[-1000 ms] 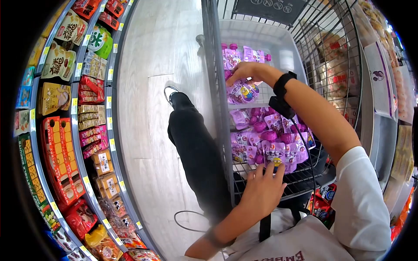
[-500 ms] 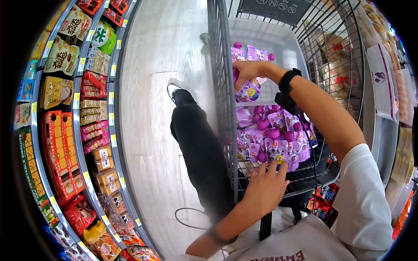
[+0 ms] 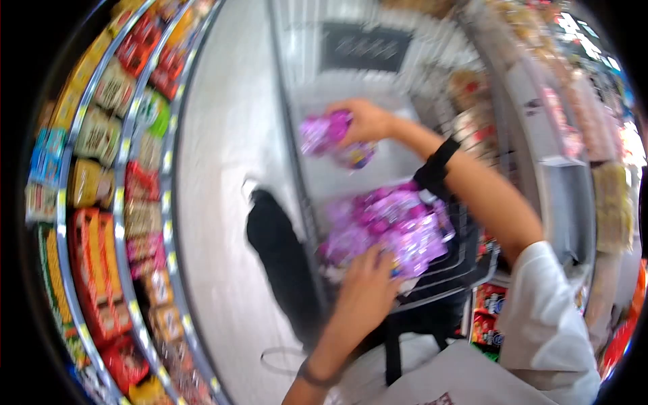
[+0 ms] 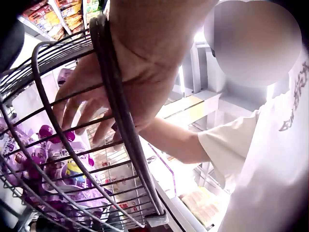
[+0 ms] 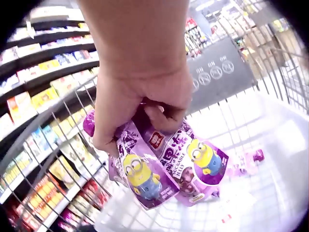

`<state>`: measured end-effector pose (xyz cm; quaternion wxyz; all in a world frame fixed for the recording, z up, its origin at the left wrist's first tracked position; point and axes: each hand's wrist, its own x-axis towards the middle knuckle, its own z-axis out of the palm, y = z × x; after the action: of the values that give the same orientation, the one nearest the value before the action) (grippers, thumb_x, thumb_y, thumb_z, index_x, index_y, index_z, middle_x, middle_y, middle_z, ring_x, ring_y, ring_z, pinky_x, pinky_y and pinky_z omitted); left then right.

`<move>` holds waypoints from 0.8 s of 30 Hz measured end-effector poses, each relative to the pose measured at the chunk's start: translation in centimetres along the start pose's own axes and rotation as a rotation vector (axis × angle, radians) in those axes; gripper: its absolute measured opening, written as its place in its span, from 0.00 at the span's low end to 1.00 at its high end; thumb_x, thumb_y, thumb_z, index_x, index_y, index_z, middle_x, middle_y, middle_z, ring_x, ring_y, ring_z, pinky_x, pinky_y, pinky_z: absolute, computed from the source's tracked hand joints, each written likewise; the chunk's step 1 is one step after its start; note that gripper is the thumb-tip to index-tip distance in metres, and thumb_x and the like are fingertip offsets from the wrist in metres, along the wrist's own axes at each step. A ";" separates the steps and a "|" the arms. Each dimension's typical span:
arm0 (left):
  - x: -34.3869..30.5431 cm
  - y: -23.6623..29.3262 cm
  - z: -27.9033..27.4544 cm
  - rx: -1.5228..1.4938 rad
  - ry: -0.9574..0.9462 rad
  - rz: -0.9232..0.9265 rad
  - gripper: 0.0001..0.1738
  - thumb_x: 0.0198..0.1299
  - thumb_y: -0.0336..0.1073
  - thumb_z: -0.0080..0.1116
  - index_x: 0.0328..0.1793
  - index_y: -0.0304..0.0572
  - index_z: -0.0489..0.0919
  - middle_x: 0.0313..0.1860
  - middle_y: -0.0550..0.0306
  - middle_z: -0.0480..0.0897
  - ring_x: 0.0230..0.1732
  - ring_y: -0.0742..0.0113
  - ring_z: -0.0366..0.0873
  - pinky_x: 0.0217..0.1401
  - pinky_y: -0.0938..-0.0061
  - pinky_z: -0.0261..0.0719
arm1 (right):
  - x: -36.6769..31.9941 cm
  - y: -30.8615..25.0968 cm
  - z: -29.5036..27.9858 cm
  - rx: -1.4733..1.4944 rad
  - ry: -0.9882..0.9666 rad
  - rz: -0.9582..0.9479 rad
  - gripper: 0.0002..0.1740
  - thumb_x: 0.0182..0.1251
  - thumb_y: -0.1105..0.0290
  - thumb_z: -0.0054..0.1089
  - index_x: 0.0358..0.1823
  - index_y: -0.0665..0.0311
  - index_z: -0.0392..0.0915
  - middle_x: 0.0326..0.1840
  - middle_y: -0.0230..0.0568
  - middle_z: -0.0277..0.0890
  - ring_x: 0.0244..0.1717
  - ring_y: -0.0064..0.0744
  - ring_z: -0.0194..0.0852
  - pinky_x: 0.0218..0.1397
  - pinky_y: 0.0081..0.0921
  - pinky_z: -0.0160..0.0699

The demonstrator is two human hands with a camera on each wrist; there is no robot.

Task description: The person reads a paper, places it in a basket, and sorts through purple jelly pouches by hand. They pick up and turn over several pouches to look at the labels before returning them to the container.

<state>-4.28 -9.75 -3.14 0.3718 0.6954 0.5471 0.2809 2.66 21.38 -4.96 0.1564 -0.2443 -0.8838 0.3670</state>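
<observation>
My right hand (image 3: 364, 123) grips at least two purple jelly pouches (image 5: 144, 180) by their upper ends, above the pale plastic bin (image 5: 270, 128) in the cart. Their fronts carry a yellow cartoon figure. Another pouch (image 5: 247, 162) lies in the bin beyond them. In the head view, a pile of similar pouches (image 3: 405, 223) fills the near part of the cart. My left hand (image 3: 364, 287) has its fingers extended, fingertips at the nearest pouch of that pile. In the left wrist view its fingers (image 4: 72, 113) reach down inside the wire cart's rim.
The wire cart (image 4: 125, 125) encloses the bin and pile, with a dark sign panel (image 3: 364, 47) at its far end. Snack shelves (image 3: 121, 236) stand on the left across a pale floor (image 3: 216, 169). More goods (image 3: 614, 209) line the right side.
My right hand has lifted pouches from the bin, showing them clear of the hand's left side. My left hand stays by the near pile. The head view has shifted and blurred.
</observation>
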 end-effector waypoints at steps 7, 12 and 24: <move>-0.3 0.6 -1.5 -0.508 0.419 -0.151 0.29 0.62 0.40 0.58 0.68 0.42 0.65 0.71 0.47 0.62 0.69 0.54 0.63 0.68 0.65 0.63 | -6.9 -13.4 -9.2 0.152 -0.043 0.032 0.26 0.36 0.68 0.79 0.40 0.63 0.77 0.32 0.33 0.79 0.35 0.23 0.75 0.41 0.28 0.76; 0.5 0.7 -2.2 -1.287 0.371 -0.082 0.35 0.71 0.60 0.38 0.68 0.37 0.66 0.67 0.50 0.70 0.70 0.60 0.65 0.73 0.64 0.60 | -13.5 -17.4 -6.4 0.385 -0.366 -0.068 0.25 0.37 0.75 0.77 0.40 0.65 0.75 0.36 0.33 0.76 0.40 0.21 0.71 0.46 0.23 0.72; -1.8 -4.9 1.9 -1.623 -0.176 -0.253 0.49 0.58 0.65 0.58 0.75 0.37 0.59 0.72 0.42 0.67 0.71 0.42 0.66 0.70 0.48 0.68 | -18.5 -15.1 -0.7 0.924 -0.208 -0.308 0.29 0.41 0.72 0.76 0.47 0.64 0.73 0.46 0.35 0.73 0.50 0.25 0.71 0.57 0.27 0.70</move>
<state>-5.91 -11.27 -8.28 0.8289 0.1631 0.2169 0.4892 13.63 2.45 4.66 0.2117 0.0216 -0.6656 0.7153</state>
